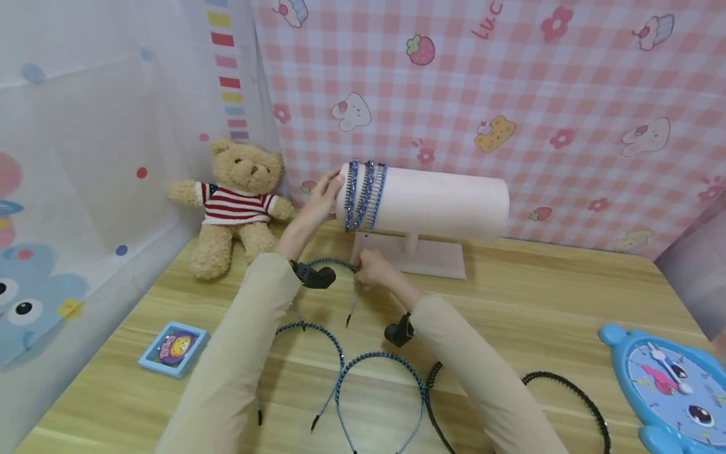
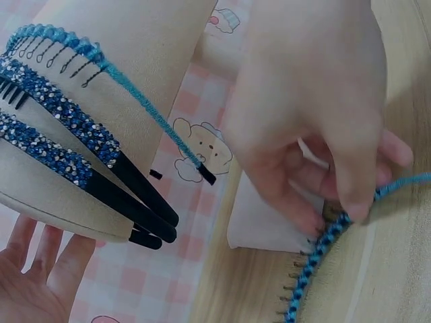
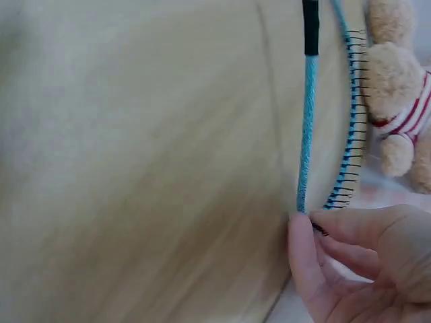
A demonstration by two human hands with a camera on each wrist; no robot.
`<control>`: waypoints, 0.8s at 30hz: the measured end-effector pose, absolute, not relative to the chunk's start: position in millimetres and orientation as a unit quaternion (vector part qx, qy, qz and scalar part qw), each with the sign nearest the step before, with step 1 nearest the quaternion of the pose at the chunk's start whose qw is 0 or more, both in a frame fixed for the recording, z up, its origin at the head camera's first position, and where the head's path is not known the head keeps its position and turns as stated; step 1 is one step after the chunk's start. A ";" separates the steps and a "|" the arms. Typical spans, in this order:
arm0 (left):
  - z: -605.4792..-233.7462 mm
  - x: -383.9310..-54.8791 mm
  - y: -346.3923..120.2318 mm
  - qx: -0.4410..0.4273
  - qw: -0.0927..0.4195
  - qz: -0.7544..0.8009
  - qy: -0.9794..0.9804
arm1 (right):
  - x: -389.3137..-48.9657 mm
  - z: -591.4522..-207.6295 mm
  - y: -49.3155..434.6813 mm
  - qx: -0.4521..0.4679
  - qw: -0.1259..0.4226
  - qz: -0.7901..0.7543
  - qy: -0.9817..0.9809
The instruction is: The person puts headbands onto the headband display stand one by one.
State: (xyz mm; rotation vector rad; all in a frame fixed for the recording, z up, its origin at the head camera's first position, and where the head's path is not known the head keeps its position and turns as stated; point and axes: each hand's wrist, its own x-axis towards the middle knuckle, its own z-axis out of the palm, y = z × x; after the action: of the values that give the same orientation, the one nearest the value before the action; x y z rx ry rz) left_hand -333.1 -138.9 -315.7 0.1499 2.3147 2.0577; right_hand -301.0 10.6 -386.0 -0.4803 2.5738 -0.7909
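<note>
My left hand (image 1: 323,197) rests with extended fingers against the left end of a pale padded headband stand (image 1: 448,200). In the left wrist view, those fingers (image 2: 71,269) show beside the roll's end. Two glittery blue headbands (image 1: 367,192) and a braided blue one (image 1: 378,198) sit around the roll near that end. My right hand (image 1: 374,270) pinches a blue toothed headband (image 1: 330,260) between thumb and fingers, by the stand's base. In the right wrist view, the pinched headband (image 3: 308,128) shows one black-tipped end, and its toothed arc curves past the fingers.
More blue headbands (image 1: 381,354) and black ones (image 1: 573,386) lie on the wooden table near my forearms. A teddy bear (image 1: 241,208) sits at back left, a small blue frame (image 1: 174,349) at left. A blue clock (image 1: 669,384) lies at right.
</note>
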 end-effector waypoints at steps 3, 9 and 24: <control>-315.3 -332.7 -139.0 0.052 0.019 0.665 0.745 | -298.0 -376.4 15.8 -0.147 0.213 -0.279 0.925; -314.3 -332.6 -141.5 0.052 0.021 0.658 0.751 | -294.2 -354.5 54.1 -0.121 0.217 -0.275 0.929; -313.7 -332.2 -137.5 0.047 0.027 0.654 0.755 | -278.4 -334.1 171.7 -0.133 0.275 -0.465 0.831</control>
State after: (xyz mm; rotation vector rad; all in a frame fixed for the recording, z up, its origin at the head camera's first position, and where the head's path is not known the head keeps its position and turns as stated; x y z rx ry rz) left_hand -332.2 -137.5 -313.7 0.1441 2.3320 2.0186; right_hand -278.4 171.7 -334.1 -0.3563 2.2329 -1.2510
